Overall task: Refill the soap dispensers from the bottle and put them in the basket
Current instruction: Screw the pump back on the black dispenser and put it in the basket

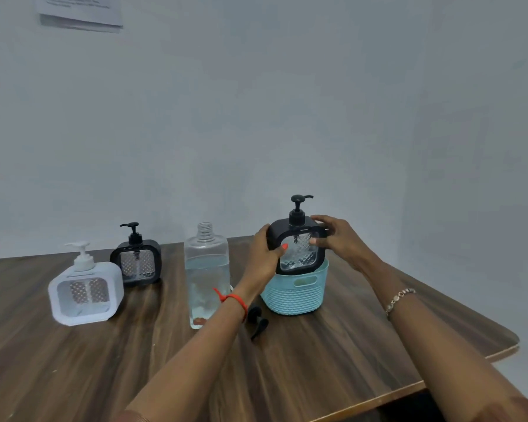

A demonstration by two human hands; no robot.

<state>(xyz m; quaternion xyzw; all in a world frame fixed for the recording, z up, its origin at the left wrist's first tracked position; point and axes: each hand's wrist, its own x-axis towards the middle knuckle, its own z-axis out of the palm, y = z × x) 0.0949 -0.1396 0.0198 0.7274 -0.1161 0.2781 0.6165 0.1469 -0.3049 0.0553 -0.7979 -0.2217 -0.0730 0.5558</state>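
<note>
Soap dispensers, three in all, share the wooden table (348, 360); the tall clear bottle (207, 269) stands uncapped and partly full at its middle; the blue basket (296, 296) stands just right of the bottle; the white dispenser (84, 292) and a black dispenser (136, 263) wait on the table at the left, well apart from the basket; the held black dispenser (299, 248) is upright, its base at the basket's rim; the left hand (264, 257) grips its left side, thumb across the clear front; the right hand (336, 236) curls its fingers round the right side; a loose pump cap (258, 322) lies near the bottle's foot; the step probably goes best lowered straight and level, set against one wall to leave room, both hands letting go only once it rests.
</note>
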